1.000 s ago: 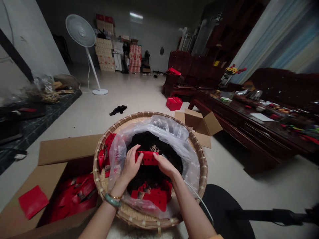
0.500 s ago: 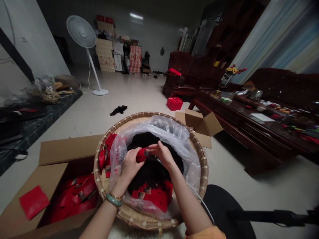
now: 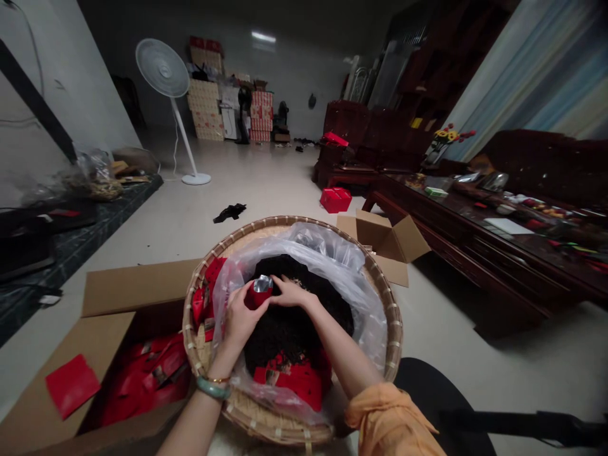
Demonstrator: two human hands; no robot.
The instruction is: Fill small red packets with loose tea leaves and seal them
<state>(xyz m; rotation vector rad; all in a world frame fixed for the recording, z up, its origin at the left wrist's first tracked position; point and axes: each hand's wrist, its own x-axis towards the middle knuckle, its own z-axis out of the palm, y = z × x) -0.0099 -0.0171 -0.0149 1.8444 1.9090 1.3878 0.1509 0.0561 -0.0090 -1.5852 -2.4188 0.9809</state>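
A small red foil packet (image 3: 260, 295), its silvery inside showing at the open mouth, is held upright over the basket. My left hand (image 3: 241, 320), with a green bangle at the wrist, is closed round its left side. The fingertips of my right hand (image 3: 289, 292) pinch its right edge. Below lies a heap of dark loose leaves (image 3: 280, 329), like tea, in a clear plastic bag (image 3: 373, 304). The bag sits in a round woven bamboo basket (image 3: 395, 329). Several red packets (image 3: 297, 383) lie at the heap's near side; more red packets (image 3: 202, 307) are outside the bag.
An open cardboard box (image 3: 142, 278) of red packets stands at left, one red packet (image 3: 72, 385) on its flap. Another open box (image 3: 380, 234) is beyond the basket. A black round base (image 3: 437, 392) is at right. A white fan (image 3: 196, 178) and wooden table (image 3: 456, 228) stand farther off.
The red packet has turned from tilted to upright, its open silvery mouth now facing me. My right hand has moved left and down onto its edge. The view has shifted slightly.
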